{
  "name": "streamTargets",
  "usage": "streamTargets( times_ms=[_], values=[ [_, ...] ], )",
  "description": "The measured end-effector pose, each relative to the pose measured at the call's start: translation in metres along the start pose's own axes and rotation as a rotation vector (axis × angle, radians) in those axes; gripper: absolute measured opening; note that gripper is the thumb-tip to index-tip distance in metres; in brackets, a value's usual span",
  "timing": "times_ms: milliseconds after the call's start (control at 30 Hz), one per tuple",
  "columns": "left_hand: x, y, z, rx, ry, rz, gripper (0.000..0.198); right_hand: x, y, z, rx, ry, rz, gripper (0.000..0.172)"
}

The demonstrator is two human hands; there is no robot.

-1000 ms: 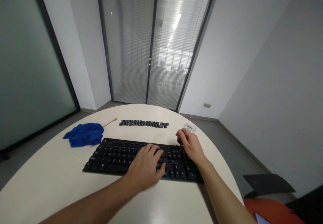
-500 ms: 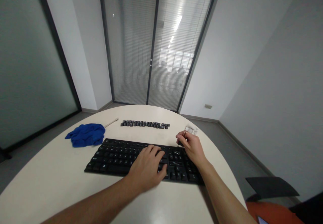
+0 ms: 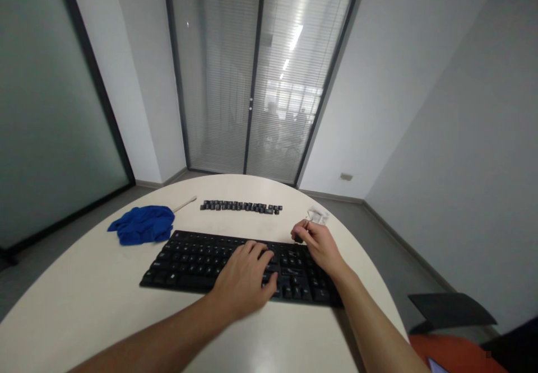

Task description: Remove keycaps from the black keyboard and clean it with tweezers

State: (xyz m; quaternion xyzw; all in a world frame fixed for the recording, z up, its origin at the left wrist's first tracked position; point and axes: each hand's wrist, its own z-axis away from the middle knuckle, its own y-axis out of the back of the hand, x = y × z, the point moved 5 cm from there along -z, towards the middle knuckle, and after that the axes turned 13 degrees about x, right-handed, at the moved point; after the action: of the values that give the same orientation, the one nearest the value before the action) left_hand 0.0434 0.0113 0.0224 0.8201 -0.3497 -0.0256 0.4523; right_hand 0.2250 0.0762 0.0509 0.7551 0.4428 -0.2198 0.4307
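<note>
My left hand [image 3: 247, 276] lies spread flat on the keyboard [image 3: 189, 261], my right hand [image 3: 320, 245] pinches a small dark piece [image 3: 297, 239], with loose keys [image 3: 240, 206] and a cloth [image 3: 143, 224] beyond.

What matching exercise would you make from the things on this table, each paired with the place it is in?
Things:
1. blue cloth
2. loose keycaps
3. left hand
4. right hand

Places:
A. flat on the middle keys of the keyboard
B. in a row beyond the keyboard
C. at the keyboard's far right corner, pinching a small dark piece
D. on the table off the keyboard's far left corner

Pairs: 1-D; 2-B; 3-A; 4-C
</note>
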Motion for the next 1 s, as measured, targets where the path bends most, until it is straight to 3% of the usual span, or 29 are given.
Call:
streamTargets(
  times_ms=[200, 433, 667, 1000],
  values=[
    [-0.001, -0.001, 0.000, -0.007, 0.008, -0.002, 0.032, 0.000, 0.011, 0.002, -0.135, -0.066, 0.010, 0.036],
    [-0.002, -0.001, 0.000, -0.003, 0.010, 0.001, 0.032, 0.012, 0.021, -0.001, -0.053, -0.116, -0.033, 0.034],
    [-0.002, -0.001, 0.000, -0.005, 0.009, -0.001, 0.032, 0.008, 0.018, 0.002, -0.132, -0.132, -0.032, 0.035],
    [-0.002, -0.001, 0.000, -0.008, 0.011, 0.004, 0.032, 0.005, 0.012, 0.003, -0.104, -0.128, -0.031, 0.034]
  ],
)
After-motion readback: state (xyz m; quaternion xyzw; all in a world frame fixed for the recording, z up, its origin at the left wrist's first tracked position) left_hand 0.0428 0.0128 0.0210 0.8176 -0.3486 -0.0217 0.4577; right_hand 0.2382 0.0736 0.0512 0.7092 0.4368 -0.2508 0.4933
